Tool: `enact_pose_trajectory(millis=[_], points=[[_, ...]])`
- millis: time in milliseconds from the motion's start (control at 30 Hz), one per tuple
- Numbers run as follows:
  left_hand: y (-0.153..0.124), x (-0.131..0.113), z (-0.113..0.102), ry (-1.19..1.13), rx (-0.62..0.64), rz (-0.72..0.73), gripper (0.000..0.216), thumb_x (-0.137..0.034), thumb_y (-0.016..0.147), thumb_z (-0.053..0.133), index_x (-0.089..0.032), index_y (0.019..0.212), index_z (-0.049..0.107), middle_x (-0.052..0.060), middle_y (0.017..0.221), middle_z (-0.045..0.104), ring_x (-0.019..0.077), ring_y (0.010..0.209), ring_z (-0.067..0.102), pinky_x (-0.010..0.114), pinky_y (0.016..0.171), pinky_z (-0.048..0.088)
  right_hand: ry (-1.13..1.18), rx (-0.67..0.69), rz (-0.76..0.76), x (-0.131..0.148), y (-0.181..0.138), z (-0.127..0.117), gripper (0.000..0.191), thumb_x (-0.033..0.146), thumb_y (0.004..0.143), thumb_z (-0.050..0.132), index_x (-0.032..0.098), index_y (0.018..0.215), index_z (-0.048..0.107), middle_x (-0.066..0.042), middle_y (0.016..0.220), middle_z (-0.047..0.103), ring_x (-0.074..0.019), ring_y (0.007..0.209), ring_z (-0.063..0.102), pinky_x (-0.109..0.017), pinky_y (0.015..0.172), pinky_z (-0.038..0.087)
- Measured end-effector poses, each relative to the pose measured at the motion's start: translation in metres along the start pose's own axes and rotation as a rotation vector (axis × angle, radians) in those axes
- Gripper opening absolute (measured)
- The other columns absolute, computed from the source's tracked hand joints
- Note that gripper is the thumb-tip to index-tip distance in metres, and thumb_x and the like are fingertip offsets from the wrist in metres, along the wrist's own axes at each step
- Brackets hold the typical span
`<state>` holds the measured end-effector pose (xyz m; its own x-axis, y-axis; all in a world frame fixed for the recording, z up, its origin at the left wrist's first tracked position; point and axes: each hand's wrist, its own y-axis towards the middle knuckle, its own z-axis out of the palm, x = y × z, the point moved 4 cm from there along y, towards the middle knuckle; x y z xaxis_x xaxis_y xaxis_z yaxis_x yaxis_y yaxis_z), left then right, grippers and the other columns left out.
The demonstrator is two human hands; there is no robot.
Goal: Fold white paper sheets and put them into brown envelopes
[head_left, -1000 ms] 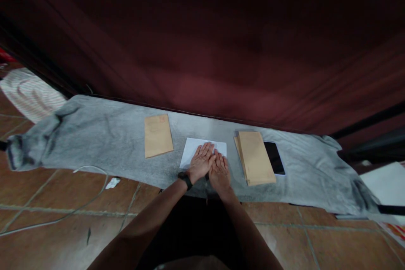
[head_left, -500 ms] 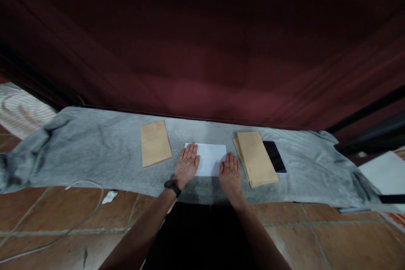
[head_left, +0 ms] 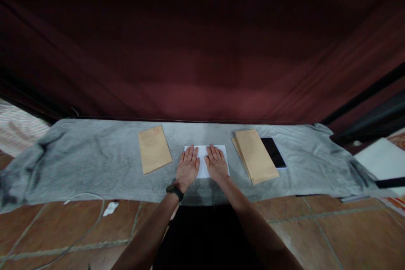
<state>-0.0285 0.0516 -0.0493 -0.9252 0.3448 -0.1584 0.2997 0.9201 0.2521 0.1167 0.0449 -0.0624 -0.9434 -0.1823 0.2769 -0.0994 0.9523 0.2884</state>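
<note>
A white sheet of paper (head_left: 203, 168) lies flat on the grey cloth in front of me, partly covered by both palms. My left hand (head_left: 188, 166) is open and flat along its left side, with a dark watch on the wrist. Over the right half rests my right hand (head_left: 217, 163), also open, fingers stretched away from me. One brown envelope (head_left: 154, 149) lies to the left, apart from the paper. To the right is a small stack of brown envelopes (head_left: 256, 156), slightly fanned.
A dark-screened tablet (head_left: 274, 152) is partly under the envelope stack. Grey cloth (head_left: 104, 156) covers the long surface, backed by a dark red curtain (head_left: 202, 88). On the tiled floor are a white cable (head_left: 101, 209) and a crumpled tissue (head_left: 110, 208).
My right hand has moved left and a little forward, from the paper's right edge onto its right half. My left hand stays on the left side. The view has tilted slightly.
</note>
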Motion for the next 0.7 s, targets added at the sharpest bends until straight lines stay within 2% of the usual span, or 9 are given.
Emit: enact_pose_trajectory(millis=[200,300,400,500,600,700], points=[[-0.001,0.003,0.003,-0.009,0.000,-0.045,0.060,-0.032,0.101,0.030,-0.008,0.156,0.035,0.016,0.159,0.039,0.0268,0.151,0.031,0.048,0.122,0.030,-0.057,-0.048,0.046,-0.034,-0.011,-0.013,0.054,0.034,0.106,0.034,0.008,0.152,0.042,-0.017,0.157,0.042,-0.0293,0.146,0.040,-0.049,0.119,0.029],[-0.002,0.007,0.002,-0.014,-0.039,-0.078,0.060,-0.032,0.101,0.030,-0.009,0.156,0.034,0.016,0.158,0.041,0.0273,0.150,0.032,0.049,0.121,0.032,-0.079,-0.035,0.085,-0.043,-0.017,-0.017,0.055,0.035,0.106,0.035,0.006,0.153,0.041,-0.017,0.157,0.042,-0.0303,0.146,0.040,-0.049,0.120,0.028],[-0.002,0.004,0.001,0.002,-0.075,-0.148,0.060,-0.030,0.101,0.029,-0.005,0.154,0.036,0.020,0.157,0.042,0.0299,0.150,0.032,0.053,0.122,0.030,-0.085,-0.042,0.095,-0.045,-0.020,-0.018,0.055,0.034,0.105,0.035,0.007,0.154,0.039,-0.016,0.157,0.042,-0.0302,0.146,0.040,-0.048,0.120,0.028],[-0.003,-0.020,0.001,0.000,-0.066,-0.132,0.059,-0.029,0.102,0.028,-0.001,0.153,0.035,0.021,0.158,0.038,0.0306,0.152,0.028,0.054,0.123,0.026,-0.089,-0.041,0.100,-0.044,-0.020,-0.018,0.056,0.034,0.105,0.035,0.007,0.155,0.038,-0.016,0.157,0.041,-0.0298,0.146,0.039,-0.048,0.121,0.026],[-0.006,-0.058,0.009,-0.053,0.039,0.040,0.056,-0.027,0.103,0.028,-0.009,0.155,0.037,0.013,0.160,0.038,0.0246,0.152,0.028,0.047,0.125,0.026,-0.096,-0.007,0.106,-0.044,-0.019,-0.018,0.057,0.035,0.105,0.035,0.008,0.155,0.036,-0.015,0.159,0.038,-0.0292,0.147,0.037,-0.047,0.122,0.024],[-0.010,-0.073,0.013,-0.067,0.076,0.070,0.055,-0.029,0.103,0.029,-0.011,0.154,0.039,0.011,0.160,0.039,0.0234,0.152,0.029,0.046,0.125,0.026,-0.103,0.015,0.110,-0.044,-0.019,-0.019,0.057,0.034,0.105,0.035,0.008,0.156,0.035,-0.014,0.160,0.036,-0.0290,0.148,0.036,-0.047,0.122,0.024]])
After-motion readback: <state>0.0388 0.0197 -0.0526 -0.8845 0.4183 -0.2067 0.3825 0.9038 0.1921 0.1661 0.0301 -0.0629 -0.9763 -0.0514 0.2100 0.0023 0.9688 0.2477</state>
